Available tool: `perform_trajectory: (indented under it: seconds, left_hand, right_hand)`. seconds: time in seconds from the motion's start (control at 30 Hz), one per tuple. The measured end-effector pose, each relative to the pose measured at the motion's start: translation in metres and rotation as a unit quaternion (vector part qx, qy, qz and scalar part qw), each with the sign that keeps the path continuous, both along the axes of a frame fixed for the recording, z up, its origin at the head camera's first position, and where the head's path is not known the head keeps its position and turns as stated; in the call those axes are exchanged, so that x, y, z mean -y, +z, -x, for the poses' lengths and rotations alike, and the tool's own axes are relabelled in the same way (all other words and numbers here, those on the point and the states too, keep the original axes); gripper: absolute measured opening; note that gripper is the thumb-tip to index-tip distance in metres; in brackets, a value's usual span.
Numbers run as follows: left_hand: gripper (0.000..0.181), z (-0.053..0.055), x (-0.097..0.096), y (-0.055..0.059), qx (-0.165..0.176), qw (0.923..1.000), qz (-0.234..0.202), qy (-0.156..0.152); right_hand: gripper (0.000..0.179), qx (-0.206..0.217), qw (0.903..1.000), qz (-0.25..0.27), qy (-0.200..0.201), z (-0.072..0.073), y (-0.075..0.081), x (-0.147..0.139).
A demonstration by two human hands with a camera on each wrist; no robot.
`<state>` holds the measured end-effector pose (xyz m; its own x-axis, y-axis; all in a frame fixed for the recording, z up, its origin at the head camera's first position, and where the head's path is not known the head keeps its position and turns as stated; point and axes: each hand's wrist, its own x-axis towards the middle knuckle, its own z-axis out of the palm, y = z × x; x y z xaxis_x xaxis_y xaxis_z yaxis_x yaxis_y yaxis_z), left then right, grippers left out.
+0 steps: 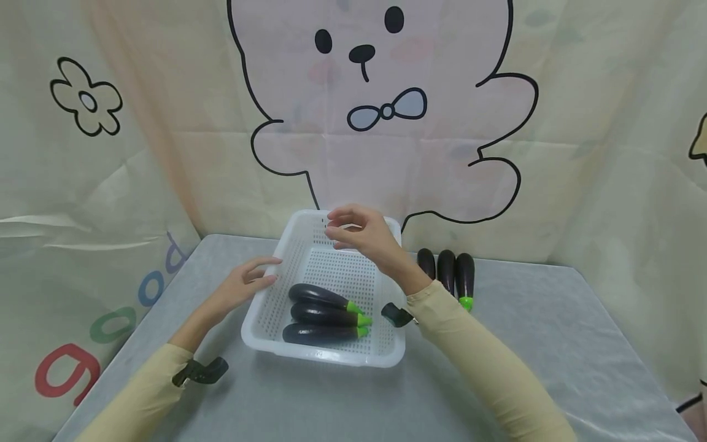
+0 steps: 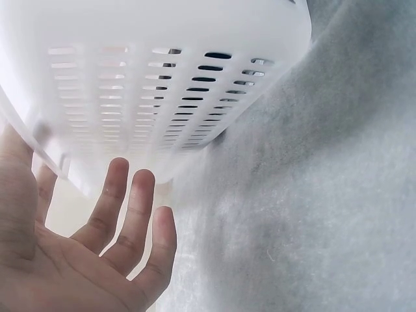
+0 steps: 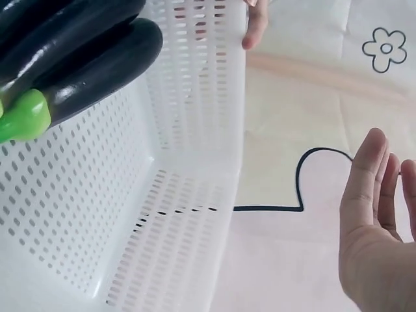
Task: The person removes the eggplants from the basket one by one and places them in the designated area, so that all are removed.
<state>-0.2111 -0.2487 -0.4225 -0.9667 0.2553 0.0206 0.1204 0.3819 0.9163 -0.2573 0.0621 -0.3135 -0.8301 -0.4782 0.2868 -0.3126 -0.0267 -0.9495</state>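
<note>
A white perforated plastic basket (image 1: 326, 353) stands on the table, with three dark eggplants (image 1: 326, 315) side by side in its near half. Their green stem ends point right. My left hand (image 1: 243, 283) is at the basket's left rim, fingers loosely extended; in the left wrist view the fingers (image 2: 138, 208) spread outside the slotted wall. Over the far part of the basket hovers my right hand (image 1: 367, 233), its fingers slightly bent with nothing between them. The right wrist view shows that hand (image 3: 377, 247) apart from the basket wall.
Three more eggplants (image 1: 455, 276) lie on the grey table cover (image 1: 525, 344) right of the basket, partly hidden behind my right forearm. A printed cloth backdrop (image 1: 381, 159) hangs behind the table. Dark wrist straps (image 1: 201, 371) are on both sleeves.
</note>
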Motion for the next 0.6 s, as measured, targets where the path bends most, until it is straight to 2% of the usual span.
perform_trajectory:
  seconds: [0.27, 0.6]
  left_hand:
    - [0.050, 0.000, 0.001, -0.001, -0.001, 1.0000, 0.001, 0.000]
    - [0.051, 0.000, 0.000, 0.001, 0.006, 1.0000, -0.006, 0.002]
  right_hand:
    - [0.032, 0.015, 0.9999, 0.004, -0.006, 0.017, -0.014, 0.019]
    - [0.032, 0.103, 0.9946, -0.017, -0.008, 0.032, -0.039, 0.029]
